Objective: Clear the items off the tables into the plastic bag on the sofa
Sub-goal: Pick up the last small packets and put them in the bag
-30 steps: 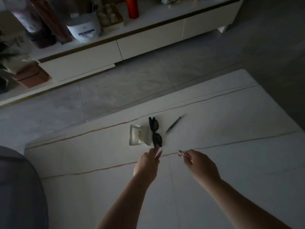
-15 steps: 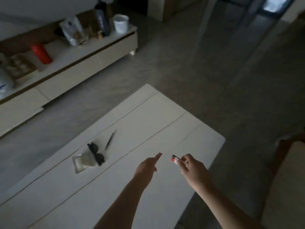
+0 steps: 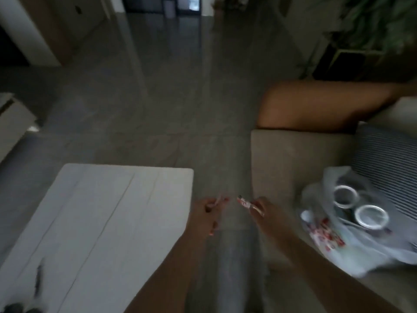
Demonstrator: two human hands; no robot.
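Note:
My right hand (image 3: 262, 210) grips a small red-and-white wrapped item (image 3: 244, 203) over the floor gap between the white table (image 3: 112, 211) and the beige sofa (image 3: 284, 159). My left hand (image 3: 206, 213) is closed on a thin pale item (image 3: 219, 199) just off the table's right edge. The clear plastic bag (image 3: 352, 242) lies open on the sofa seat to the right, holding two tape rolls (image 3: 370, 216), a red-patterned packet (image 3: 325, 236) and a small white cap. A dark pen (image 3: 38, 279) and sunglasses (image 3: 20, 309) lie at the table's lower left.
A striped cushion (image 3: 388, 168) leans behind the bag. A brown rounded cushion (image 3: 320, 105) sits at the sofa's far end, with a potted plant (image 3: 370, 28) beyond. Grey tiled floor stretches ahead toward a doorway. A cabinet corner (image 3: 13, 123) shows at left.
The view has swung right from the table to the sofa and bag. Both hands have moved off the table's right edge, still holding their small items.

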